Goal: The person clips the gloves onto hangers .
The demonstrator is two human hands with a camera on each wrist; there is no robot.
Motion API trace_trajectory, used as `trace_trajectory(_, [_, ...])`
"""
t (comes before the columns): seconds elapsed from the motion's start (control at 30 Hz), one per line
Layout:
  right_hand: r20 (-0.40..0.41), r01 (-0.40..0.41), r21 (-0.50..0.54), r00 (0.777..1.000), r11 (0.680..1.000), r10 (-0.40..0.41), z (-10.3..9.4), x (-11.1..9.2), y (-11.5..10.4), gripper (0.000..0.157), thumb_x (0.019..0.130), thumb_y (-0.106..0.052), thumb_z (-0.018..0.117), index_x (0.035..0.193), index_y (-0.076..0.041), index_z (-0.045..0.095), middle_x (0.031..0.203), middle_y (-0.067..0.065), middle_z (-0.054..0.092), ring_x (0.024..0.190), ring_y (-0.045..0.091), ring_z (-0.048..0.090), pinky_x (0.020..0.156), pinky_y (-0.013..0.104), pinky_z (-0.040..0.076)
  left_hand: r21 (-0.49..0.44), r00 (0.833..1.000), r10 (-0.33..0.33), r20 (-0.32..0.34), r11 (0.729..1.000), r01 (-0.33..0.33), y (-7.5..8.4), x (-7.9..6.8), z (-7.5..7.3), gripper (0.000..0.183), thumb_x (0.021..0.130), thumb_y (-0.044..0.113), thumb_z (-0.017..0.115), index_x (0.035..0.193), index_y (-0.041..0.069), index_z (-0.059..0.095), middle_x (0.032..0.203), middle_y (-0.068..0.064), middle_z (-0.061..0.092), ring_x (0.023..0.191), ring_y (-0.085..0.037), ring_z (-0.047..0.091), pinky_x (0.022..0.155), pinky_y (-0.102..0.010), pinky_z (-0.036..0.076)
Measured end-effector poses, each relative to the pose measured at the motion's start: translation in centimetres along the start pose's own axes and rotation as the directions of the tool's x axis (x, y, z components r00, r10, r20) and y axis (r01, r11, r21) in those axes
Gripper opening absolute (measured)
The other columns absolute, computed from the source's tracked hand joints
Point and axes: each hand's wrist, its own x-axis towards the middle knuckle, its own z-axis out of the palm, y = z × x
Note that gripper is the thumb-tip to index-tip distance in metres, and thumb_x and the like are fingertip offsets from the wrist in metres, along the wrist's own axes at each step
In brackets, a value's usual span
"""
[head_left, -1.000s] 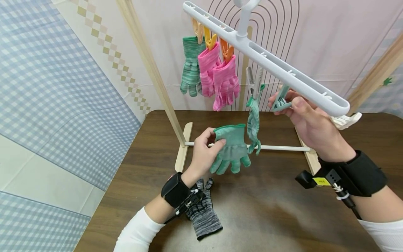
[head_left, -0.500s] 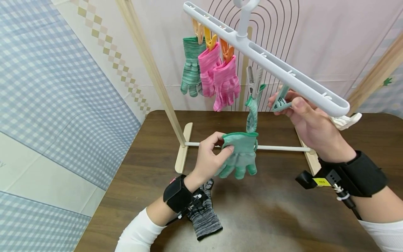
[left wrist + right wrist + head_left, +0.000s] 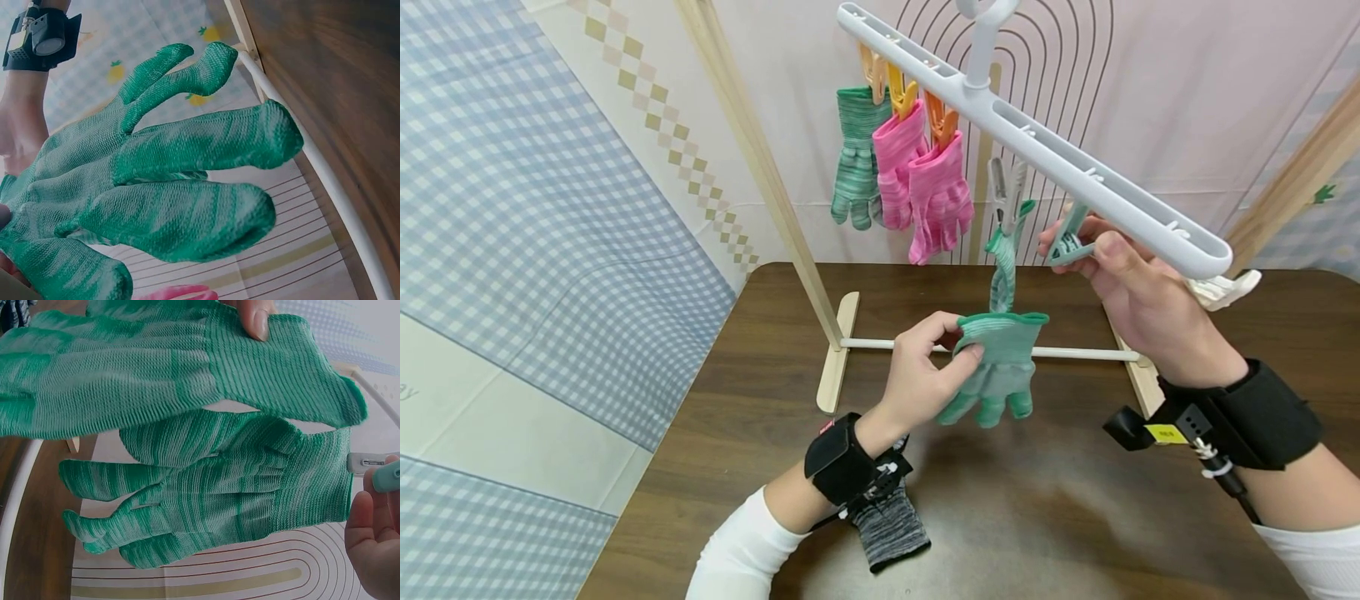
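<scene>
My left hand [image 3: 921, 371] pinches a green knit glove [image 3: 1000, 358] by one side of its cuff, fingers of the glove hanging down. The glove fills much of the left wrist view. My right hand [image 3: 1150, 292] grips a pale teal clothespin [image 3: 1070, 248] that hangs from the white hanger bar [image 3: 1045, 146]; the held glove is lower and to its left. Behind the held glove, another green glove [image 3: 212, 487] hangs from a grey clothespin [image 3: 1006, 196], seen edge-on in the head view and flat in the right wrist view.
Farther left on the bar, a green glove [image 3: 853, 158] and two pink gloves [image 3: 940, 200] hang from clothespins. A black-and-grey glove [image 3: 887, 525] lies on the brown table [image 3: 1060, 517], partly under my left wrist. White clothespins [image 3: 1225, 287] hang at the bar's right end. Wooden posts [image 3: 775, 183] flank it.
My left hand has carried the green glove to the right, in front of the hanging green glove, covering its lower part. My right hand stays in place on the teal clothespin.
</scene>
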Motion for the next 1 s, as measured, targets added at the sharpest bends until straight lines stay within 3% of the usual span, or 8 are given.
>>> trace_trajectory(0.5, [0.002,0.004,0.005,1.000,1.000,-0.004,0.1,0.1,0.0,0.050,0.086,-0.009,0.055,0.129,0.006,0.035,0.098,0.015,0.059,0.095,0.023,0.051,0.082,0.028,0.040,0.031,0.997,0.016,-0.081,0.999,-0.014,0.1,1.3,1.4,0.007,0.079,0.005,0.059,0.084,0.000,0.057,0.077,-0.011,0.058,0.069,-0.015,0.053,0.065,-0.019,0.045])
trace_trajectory(1.0, [0.014,0.020,0.006,1.000,1.000,-0.020,0.4,-0.1,0.4,0.049,0.088,-0.008,0.052,0.131,0.005,0.034,0.101,0.015,0.058,0.100,0.023,0.048,0.087,0.030,0.036,0.032,0.995,0.012,-0.103,0.999,-0.008,0.1,2.2,2.2,0.007,0.080,0.007,0.058,0.085,0.001,0.057,0.077,-0.009,0.057,0.069,-0.012,0.051,0.063,-0.017,0.044])
